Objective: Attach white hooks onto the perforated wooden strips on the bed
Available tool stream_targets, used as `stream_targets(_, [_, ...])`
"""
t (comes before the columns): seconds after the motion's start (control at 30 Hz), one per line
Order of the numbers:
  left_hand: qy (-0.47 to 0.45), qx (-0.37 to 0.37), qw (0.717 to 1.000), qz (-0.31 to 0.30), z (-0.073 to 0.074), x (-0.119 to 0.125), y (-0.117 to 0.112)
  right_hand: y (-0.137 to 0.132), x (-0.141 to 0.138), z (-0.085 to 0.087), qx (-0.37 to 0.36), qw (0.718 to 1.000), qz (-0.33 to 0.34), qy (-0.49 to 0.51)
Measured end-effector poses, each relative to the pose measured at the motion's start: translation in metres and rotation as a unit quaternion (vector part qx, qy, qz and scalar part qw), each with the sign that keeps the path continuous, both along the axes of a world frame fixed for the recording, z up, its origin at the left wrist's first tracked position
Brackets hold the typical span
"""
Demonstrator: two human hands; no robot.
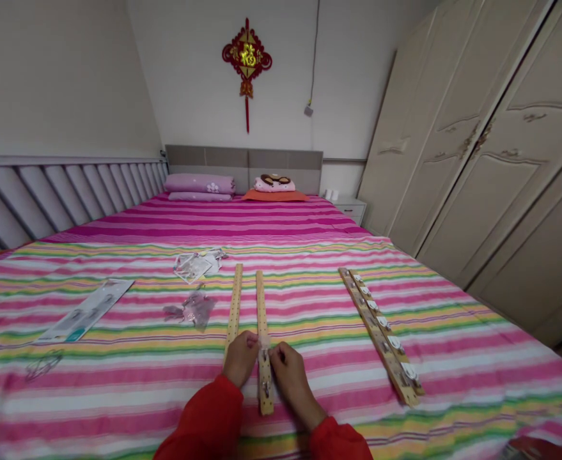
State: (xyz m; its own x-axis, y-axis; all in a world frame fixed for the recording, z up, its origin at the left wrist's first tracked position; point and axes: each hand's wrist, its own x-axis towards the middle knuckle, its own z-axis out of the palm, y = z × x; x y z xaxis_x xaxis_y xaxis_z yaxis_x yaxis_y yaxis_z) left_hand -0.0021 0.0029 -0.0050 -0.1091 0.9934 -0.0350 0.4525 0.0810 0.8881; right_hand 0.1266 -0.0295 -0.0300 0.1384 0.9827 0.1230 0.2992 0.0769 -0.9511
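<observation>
Two long wooden strips with rows of holes lie side by side on the striped bedspread, the left strip [234, 303] and the right strip [263, 332]. My left hand [240, 359] and my right hand [288, 374] are closed in pinches on either side of the right strip, near its closer end. Between the fingertips is a small pale piece [264, 345] that I cannot make out. A small metal hook [265, 387] sits on that strip's near end. Both arms wear red sleeves.
Two more wooden strips [381, 332] fitted with several white hooks lie at the right. Clear plastic bags [190, 308], opened packets [195, 263] and a long card [86, 311] lie at the left. Pillows [199, 185] lie at the headboard; a wardrobe [482, 147] stands right.
</observation>
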Motion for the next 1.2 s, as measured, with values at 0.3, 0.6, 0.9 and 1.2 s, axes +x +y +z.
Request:
stream_targets(0.3, [-0.053,-0.067,0.996,0.013,0.002,0.005,-0.003,0.002,-0.002,-0.008,0.006,0.999,-0.017,-0.029])
stream_targets(0.6, [0.079,-0.059,0.995,-0.005,0.007,0.003,0.003,0.004,-0.003,-0.014,0.018,0.999,-0.024,-0.025])
stream_targets(0.9, [0.097,-0.071,0.992,-0.025,0.018,0.003,0.011,0.003,-0.003,-0.014,0.008,0.999,-0.024,-0.027])
stream_targets(1.2, [0.027,-0.096,0.994,-0.033,0.013,0.009,0.019,0.007,-0.002,-0.013,0.003,1.0,-0.025,-0.012])
